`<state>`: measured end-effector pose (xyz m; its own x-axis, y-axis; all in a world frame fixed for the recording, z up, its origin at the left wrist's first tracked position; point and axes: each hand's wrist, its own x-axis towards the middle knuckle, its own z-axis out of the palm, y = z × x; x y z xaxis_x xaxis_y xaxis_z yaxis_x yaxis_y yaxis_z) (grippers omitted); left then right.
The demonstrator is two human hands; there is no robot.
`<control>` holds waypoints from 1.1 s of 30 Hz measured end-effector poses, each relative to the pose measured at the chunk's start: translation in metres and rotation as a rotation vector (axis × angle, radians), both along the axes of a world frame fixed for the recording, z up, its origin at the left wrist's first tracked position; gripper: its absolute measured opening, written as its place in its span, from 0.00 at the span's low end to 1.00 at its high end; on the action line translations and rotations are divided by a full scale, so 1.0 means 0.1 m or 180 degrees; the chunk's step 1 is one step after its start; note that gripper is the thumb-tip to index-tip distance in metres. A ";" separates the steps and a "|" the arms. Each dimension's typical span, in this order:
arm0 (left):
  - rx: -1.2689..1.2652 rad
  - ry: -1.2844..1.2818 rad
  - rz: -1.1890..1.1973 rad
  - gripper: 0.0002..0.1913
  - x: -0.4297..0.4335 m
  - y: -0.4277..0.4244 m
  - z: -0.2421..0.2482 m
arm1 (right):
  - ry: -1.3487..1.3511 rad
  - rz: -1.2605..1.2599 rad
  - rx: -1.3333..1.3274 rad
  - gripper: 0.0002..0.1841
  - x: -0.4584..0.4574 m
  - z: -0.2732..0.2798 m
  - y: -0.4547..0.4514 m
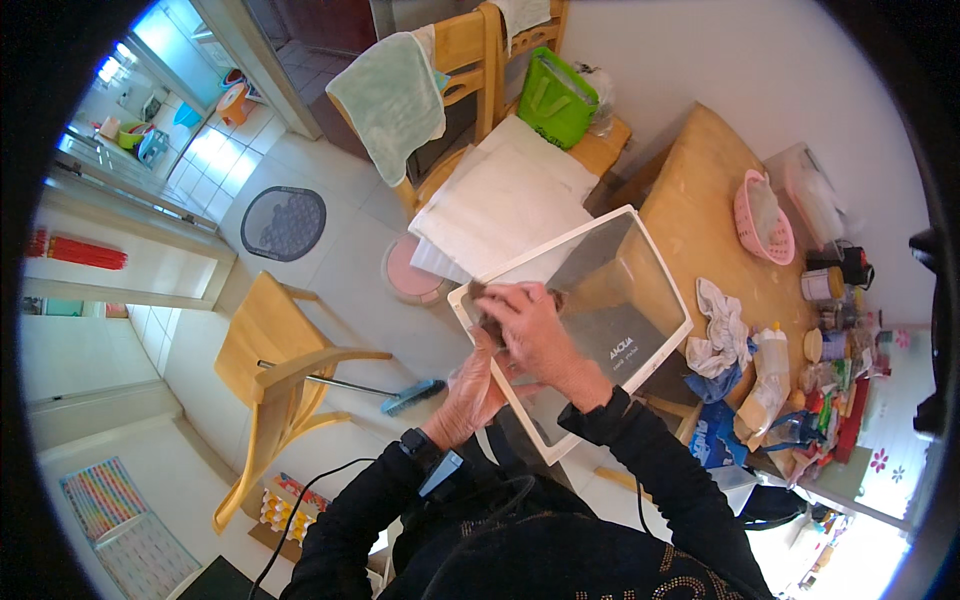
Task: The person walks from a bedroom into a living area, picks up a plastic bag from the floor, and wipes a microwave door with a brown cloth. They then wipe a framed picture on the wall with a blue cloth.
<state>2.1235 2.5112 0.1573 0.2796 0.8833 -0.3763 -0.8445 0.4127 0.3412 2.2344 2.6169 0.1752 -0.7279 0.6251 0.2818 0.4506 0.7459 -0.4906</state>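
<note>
A clear glass refrigerator shelf (600,315) with a white plastic rim is held tilted before me, its glass bearing a maker's mark. My left hand (469,401) grips the near left side of the rim, thumb on top and fingers beneath. Over the left end of the glass, my right hand (529,326) presses a dark brown cloth (491,326) to the surface; motion blurs it slightly. Most of the cloth is hidden under the fingers.
White foam sheets (502,202) and a green bag (555,97) lie on a wooden chair. The wooden table (697,202) at right carries a pink basket (761,217), rags (716,330) and jars. Left stand another chair (274,345) and a blue brush (412,395).
</note>
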 end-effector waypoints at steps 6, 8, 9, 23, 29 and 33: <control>0.0106 0.0237 -0.0277 0.49 0.00 0.02 0.07 | -0.0178 -0.0283 -0.0017 0.23 0.02 0.02 -0.03; 0.0115 0.0330 -0.0240 0.49 0.00 0.02 0.10 | -0.0102 0.0179 -0.0040 0.23 0.02 0.04 -0.04; 0.0103 0.0273 -0.0256 0.49 0.00 0.03 0.10 | -0.0283 0.0145 -0.0170 0.24 0.01 0.05 -0.04; -0.0117 0.0057 -0.0113 0.44 0.03 0.04 0.06 | -0.0382 -0.0078 0.0006 0.24 0.09 0.11 -0.01; -0.0131 0.0010 -0.0166 0.44 0.03 0.09 0.07 | -0.0532 -0.0541 0.0217 0.23 0.09 0.12 0.00; -0.0214 0.0136 0.0003 0.46 0.07 0.04 0.08 | -0.0225 0.0245 -0.0166 0.29 0.15 0.09 -0.10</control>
